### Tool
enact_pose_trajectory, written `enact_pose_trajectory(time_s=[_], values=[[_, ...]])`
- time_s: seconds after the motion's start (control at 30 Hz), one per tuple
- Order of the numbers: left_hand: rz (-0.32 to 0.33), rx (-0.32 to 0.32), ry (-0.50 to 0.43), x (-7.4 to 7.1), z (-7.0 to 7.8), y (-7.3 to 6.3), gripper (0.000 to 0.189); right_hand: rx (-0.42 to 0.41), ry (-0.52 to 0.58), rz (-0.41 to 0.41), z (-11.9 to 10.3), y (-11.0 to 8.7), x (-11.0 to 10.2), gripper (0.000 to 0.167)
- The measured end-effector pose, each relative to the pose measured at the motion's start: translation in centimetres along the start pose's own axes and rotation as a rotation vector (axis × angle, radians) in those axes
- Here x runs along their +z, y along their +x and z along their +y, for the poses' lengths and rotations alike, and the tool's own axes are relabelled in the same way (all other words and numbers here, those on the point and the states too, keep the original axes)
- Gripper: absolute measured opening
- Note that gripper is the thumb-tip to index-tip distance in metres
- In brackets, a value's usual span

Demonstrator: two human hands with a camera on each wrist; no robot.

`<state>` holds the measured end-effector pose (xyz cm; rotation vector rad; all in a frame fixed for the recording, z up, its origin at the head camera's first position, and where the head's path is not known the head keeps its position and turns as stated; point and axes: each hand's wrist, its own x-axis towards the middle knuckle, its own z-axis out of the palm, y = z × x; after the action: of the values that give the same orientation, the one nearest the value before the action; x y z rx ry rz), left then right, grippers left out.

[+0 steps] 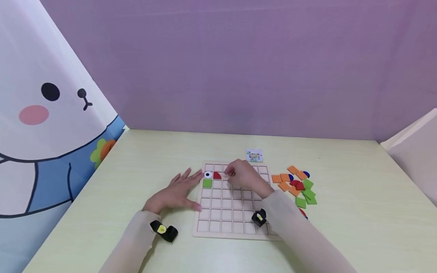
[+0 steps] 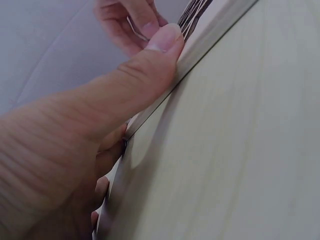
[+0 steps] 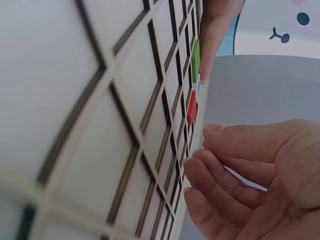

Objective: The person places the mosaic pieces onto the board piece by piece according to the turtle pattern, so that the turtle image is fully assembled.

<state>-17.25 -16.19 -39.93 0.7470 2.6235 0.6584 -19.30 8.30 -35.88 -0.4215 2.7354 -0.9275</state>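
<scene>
Two hands [image 1: 175, 194] [image 1: 244, 174], one gridded board [image 1: 227, 215]

Grid board [image 1: 227, 215] of matt wood, backdrop [image 1: 246, 68] of seemingly smooth cloth

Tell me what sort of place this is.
Likely an indoor play corner, perhaps set up for recording: there's a grid board, a purple backdrop and a cartoon sheet at the left.

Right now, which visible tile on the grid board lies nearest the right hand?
The red quarter-circle tile; the eye tile and green square tile sit one column left of it, farther from the right hand.
</scene>
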Motion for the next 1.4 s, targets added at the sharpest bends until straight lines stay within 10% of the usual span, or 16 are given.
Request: enact_pose_trajectory(time_s=[0.4,1.4], values=[[0.011,0.0,-0.005,0.0,-0.1,-0.3,0.111,-0.078,-0.054,0.017,1.9,-2.9,-1.8,0.017],[0.01,-0.004,0.01,0.1,0.0,0.0,0.11,0.039,-0.118,0.093,8.3,-10.1,-4.9,0.028]])
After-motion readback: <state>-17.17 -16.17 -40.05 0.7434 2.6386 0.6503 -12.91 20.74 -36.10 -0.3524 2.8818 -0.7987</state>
